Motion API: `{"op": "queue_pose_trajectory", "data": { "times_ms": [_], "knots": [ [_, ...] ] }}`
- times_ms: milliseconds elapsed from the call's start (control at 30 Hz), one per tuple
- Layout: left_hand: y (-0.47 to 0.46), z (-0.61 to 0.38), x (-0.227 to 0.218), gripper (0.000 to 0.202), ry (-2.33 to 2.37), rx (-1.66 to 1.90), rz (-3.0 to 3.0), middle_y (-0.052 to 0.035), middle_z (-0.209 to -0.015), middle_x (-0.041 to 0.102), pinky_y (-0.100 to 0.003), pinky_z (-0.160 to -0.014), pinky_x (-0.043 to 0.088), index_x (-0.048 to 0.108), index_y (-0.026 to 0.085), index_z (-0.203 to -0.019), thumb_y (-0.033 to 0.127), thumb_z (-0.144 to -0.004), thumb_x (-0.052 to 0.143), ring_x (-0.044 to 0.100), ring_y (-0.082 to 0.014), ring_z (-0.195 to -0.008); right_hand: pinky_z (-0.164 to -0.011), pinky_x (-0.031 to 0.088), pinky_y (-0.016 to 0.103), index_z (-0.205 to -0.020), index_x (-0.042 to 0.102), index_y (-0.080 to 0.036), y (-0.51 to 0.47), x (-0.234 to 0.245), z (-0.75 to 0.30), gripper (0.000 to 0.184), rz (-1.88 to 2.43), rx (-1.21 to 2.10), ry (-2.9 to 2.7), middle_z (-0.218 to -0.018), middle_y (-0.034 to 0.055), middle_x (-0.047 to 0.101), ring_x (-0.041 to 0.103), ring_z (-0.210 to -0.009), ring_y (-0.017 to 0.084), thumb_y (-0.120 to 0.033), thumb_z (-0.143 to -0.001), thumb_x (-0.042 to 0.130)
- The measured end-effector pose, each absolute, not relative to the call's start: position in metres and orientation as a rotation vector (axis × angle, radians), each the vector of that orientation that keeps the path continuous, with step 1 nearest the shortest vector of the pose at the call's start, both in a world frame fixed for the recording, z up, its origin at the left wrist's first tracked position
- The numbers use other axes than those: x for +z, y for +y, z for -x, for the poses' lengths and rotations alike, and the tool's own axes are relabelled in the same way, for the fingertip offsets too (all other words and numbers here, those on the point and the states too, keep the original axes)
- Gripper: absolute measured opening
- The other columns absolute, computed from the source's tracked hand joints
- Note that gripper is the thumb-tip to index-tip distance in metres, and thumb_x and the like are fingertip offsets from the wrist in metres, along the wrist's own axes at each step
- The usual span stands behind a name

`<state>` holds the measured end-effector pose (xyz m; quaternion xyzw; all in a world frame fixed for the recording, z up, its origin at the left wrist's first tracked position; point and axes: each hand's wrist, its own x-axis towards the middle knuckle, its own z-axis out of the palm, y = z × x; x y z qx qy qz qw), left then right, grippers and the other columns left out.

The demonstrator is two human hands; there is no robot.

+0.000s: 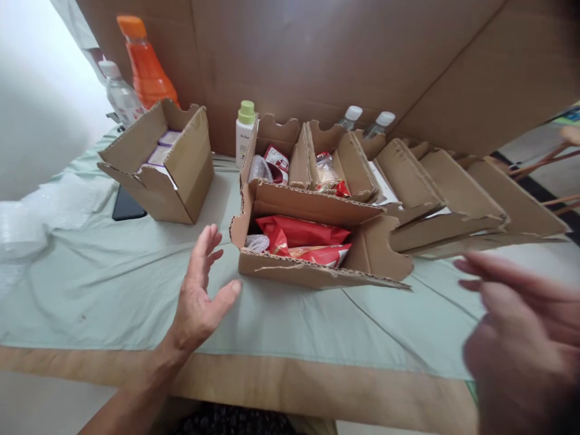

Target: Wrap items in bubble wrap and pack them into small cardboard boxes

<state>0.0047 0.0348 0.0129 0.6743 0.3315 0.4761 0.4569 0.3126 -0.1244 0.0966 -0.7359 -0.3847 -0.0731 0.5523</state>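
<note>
A cardboard box (312, 279) stands in front of me, turned lengthwise. Inside it lie red packets (301, 232) and, at its left end, a bubble-wrapped item (257, 243). My left hand (202, 290) is open just left of this box, thumb and fingers apart, touching nothing I can see. Over the table to the right, my right hand (516, 314) is blurred; its fingers are stretched out, the thumb sits apart from them, and nothing shows in it.
Several cardboard boxes (462, 181) stand in a row behind and to the right. Another box (190, 169) stands at left, beside a dark phone (127, 204) and bubble wrap (67, 199). Behind are an orange bottle (149, 66), a clear bottle (120, 93) and a green-capped bottle (245, 130).
</note>
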Motion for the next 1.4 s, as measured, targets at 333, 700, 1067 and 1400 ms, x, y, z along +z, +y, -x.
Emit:
{"op": "queue_pose_trajectory", "data": {
  "times_ms": [333, 700, 1067, 1400],
  "knots": [
    [0.009, -0.052, 0.01, 0.07, 0.766, 0.956, -1.516, -0.014, -0.149, 0.057, -0.053, -0.125, 0.032, 0.048, 0.02, -0.146, 0.036, -0.084, 0.076, 0.049, -0.0343, -0.144, -0.088, 0.058, 0.044, -0.111, 0.07, -0.021, -0.118, 0.013, -0.279, 0.055, 1.678, 0.323, -1.037, -0.109, 0.0128, 0.078, 0.073, -0.098, 0.028, -0.068, -0.083, 0.071],
    [-0.057, 0.022, 0.013, 0.056, 0.97, 0.913, -1.456, -0.0119, -0.137, 0.065, -0.048, -0.121, 0.041, 0.053, 0.023, -0.141, 0.035, -0.09, 0.071, 0.058, -0.0314, -0.136, -0.083, 0.059, 0.043, -0.107, 0.072, -0.021, -0.18, 0.015, -0.219, 0.042, 1.757, 0.344, -1.028, -0.1, 0.0113, 0.076, 0.072, -0.095, 0.031, -0.057, -0.087, 0.071],
    [-0.092, 0.072, -0.018, 0.087, 1.324, 1.158, -1.434, -0.0131, -0.17, 0.03, -0.058, -0.13, 0.027, 0.01, 0.032, -0.168, 0.033, -0.098, 0.062, 0.034, -0.0343, -0.157, -0.126, 0.035, 0.054, -0.162, 0.031, -0.016, 0.031, 0.019, -0.158, 0.086, 1.335, 0.635, -1.43, -0.164, 0.0184, 0.043, 0.044, -0.15, 0.034, -0.055, -0.092, 0.061],
    [-0.093, 0.069, -0.053, 0.091, 1.21, 1.143, -1.536, -0.0141, -0.176, 0.013, -0.056, -0.127, 0.035, 0.012, 0.032, -0.168, 0.026, -0.095, 0.065, 0.035, -0.0386, -0.156, -0.132, 0.025, 0.049, -0.164, 0.025, -0.017, 0.062, 0.003, -0.123, 0.07, 1.363, 0.475, -1.414, -0.172, 0.0149, 0.028, 0.026, -0.161, 0.024, -0.054, -0.105, 0.033]
  ]
}}
